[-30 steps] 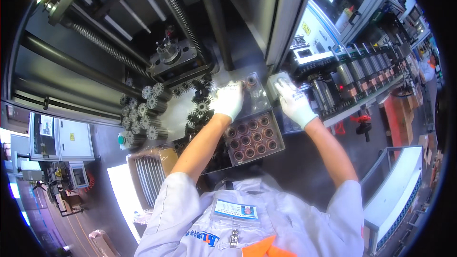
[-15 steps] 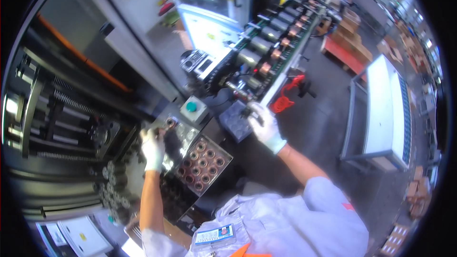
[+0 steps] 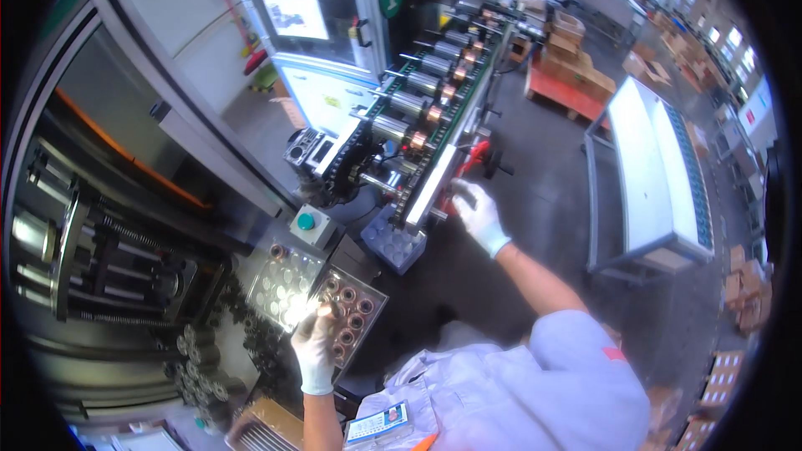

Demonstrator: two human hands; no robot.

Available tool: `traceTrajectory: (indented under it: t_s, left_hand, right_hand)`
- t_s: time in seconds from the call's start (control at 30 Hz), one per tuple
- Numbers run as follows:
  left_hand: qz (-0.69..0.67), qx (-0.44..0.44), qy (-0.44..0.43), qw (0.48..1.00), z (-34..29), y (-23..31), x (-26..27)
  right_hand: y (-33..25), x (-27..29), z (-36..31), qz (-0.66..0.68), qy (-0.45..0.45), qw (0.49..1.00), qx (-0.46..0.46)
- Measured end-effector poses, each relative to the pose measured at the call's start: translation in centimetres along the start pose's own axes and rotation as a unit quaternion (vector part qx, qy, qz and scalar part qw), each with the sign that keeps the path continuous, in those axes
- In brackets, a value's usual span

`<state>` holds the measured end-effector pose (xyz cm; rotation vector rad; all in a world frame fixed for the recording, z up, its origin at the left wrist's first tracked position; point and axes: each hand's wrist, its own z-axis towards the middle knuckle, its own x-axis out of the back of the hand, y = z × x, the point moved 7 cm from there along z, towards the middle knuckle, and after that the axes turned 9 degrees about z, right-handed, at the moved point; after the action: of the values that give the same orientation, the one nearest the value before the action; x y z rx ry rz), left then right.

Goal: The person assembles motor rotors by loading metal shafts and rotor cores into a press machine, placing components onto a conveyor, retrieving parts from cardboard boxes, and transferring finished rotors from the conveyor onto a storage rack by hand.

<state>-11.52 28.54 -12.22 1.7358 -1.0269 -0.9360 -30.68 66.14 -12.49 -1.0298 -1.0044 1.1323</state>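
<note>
My left hand, in a white glove, is closed in a pinch over the near part of a tray filled with copper-coloured rings. A copper-coloured ring shows at its fingertips, partly hidden by them. Beside that tray lies a clear tray with round pockets, one ring in its far corner, under bright glare. My right hand, also gloved, hovers to the right of the near end of a conveyor. Its fingers are bent and apart, and I see nothing between them.
Cylindrical metal parts with copper ends line the conveyor. Below its end sits a pocketed plastic tray. A green button box stands behind the clear tray. Machinery fills the left; a white-topped stand is at right.
My left hand has moved right and nearer, from the clear tray to the ring-filled tray. My right hand has shifted slightly right. The view has turned, showing more of the conveyor.
</note>
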Motion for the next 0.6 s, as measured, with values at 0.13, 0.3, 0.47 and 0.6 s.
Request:
traceTrajectory:
  t_s: [0.13,0.3,0.47,0.6]
  left_hand:
    - [0.08,0.035,0.005,0.996,-2.1,-1.7,-2.3]
    - [-0.008,-0.011,0.008,1.0,-4.2,-3.7,-5.8]
    - [-0.067,-0.026,0.144,0.987,-13.2,-7.1,-5.3]
    - [-0.074,-0.053,0.249,0.964,-19.1,-7.5,-2.5]
  right_hand:
    - [2.1,-2.2,-0.5,-0.04,-0.073,0.996,0.018]
    - [3.5,-7.1,-3.6,0.065,-0.257,0.963,-0.056]
    - [5.7,-11.3,-13.0,0.06,-0.479,0.862,-0.153]
    - [2.9,-14.3,-17.8,0.084,-0.544,0.82,-0.157]
